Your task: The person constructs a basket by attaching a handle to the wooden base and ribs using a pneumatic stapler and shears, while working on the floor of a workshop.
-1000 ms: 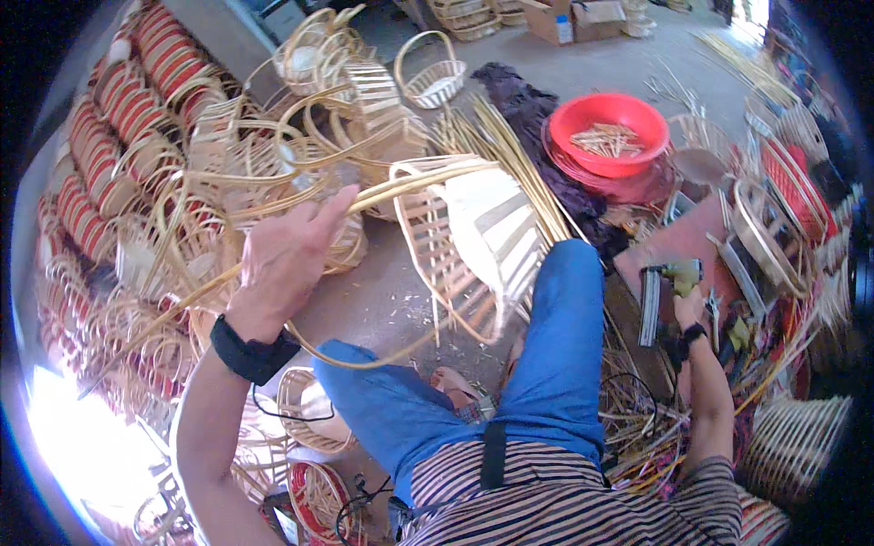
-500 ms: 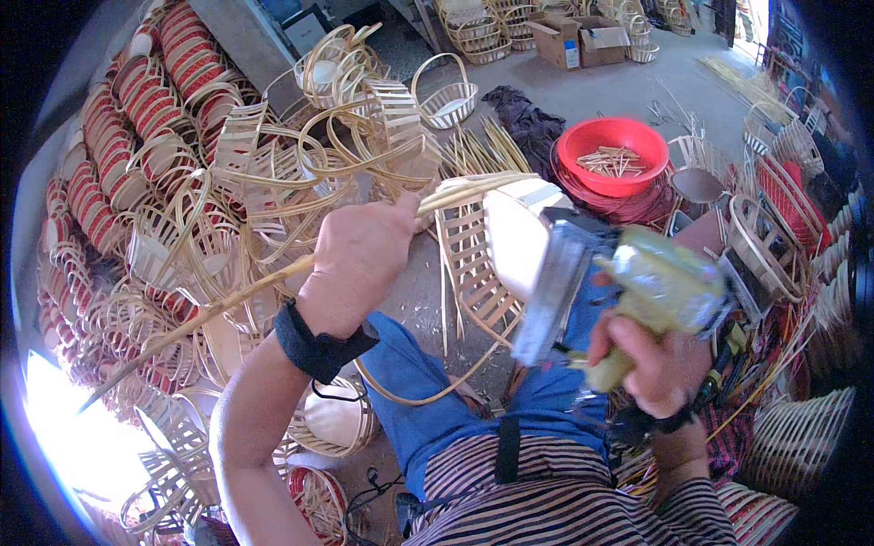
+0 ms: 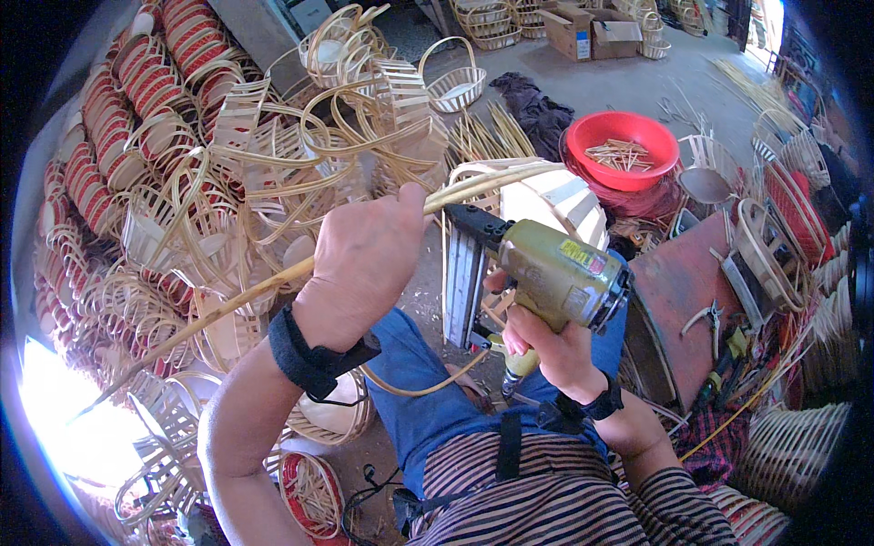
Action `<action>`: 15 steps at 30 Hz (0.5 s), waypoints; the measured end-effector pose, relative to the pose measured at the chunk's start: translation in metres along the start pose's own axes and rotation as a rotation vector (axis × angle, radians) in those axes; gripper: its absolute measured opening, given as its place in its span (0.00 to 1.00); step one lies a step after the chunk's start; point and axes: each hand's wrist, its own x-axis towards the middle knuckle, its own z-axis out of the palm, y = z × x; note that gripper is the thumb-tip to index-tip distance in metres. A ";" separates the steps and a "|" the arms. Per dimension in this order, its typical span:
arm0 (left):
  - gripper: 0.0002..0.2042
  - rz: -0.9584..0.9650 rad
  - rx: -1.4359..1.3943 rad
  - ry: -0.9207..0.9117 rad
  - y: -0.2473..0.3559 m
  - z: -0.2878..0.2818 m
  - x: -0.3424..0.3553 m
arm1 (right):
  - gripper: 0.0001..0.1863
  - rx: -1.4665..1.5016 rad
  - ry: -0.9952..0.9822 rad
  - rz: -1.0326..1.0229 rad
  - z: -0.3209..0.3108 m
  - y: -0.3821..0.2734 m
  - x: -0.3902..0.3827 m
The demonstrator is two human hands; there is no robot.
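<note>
My left hand (image 3: pixel 364 259) is closed around a long bamboo strip (image 3: pixel 205 318), which runs from the lower left across to the top edge of a slatted wooden basket (image 3: pixel 569 205) between my knees. The hand also covers part of that edge, so how strip and rim meet there is hidden. A greenish pneumatic staple gun (image 3: pixel 557 273) with a metal magazine is gripped by its handle in my right hand (image 3: pixel 557 350). Its black nose is close to the strip, just right of my left fist; I cannot tell whether they touch. A thin curved cane loops below the basket.
Piled baskets (image 3: pixel 137 182) fill the left side. A red basin (image 3: pixel 628 136) of short sticks stands beyond the basket on coiled reddish material. Pliers (image 3: pixel 714 323) lie on a reddish board (image 3: pixel 678 282) to the right. Cardboard boxes (image 3: pixel 590 35) stand at the back.
The staple gun has come left and up in my right hand, from beside the basket to the strip near my left fist. My left hand keeps its hold, shifted slightly.
</note>
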 end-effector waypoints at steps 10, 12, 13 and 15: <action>0.09 0.033 0.053 -0.002 0.002 -0.001 0.013 | 0.09 -0.005 0.075 -0.072 -0.003 -0.013 0.002; 0.11 0.000 0.053 -0.045 -0.015 -0.001 0.017 | 0.09 0.004 0.118 -0.047 -0.009 -0.035 -0.002; 0.11 -0.011 0.072 -0.048 -0.026 0.001 0.022 | 0.08 0.000 0.148 -0.031 -0.015 -0.043 -0.002; 0.10 -0.027 0.120 -0.045 -0.056 -0.016 0.014 | 0.09 0.042 0.176 -0.008 -0.031 -0.057 -0.004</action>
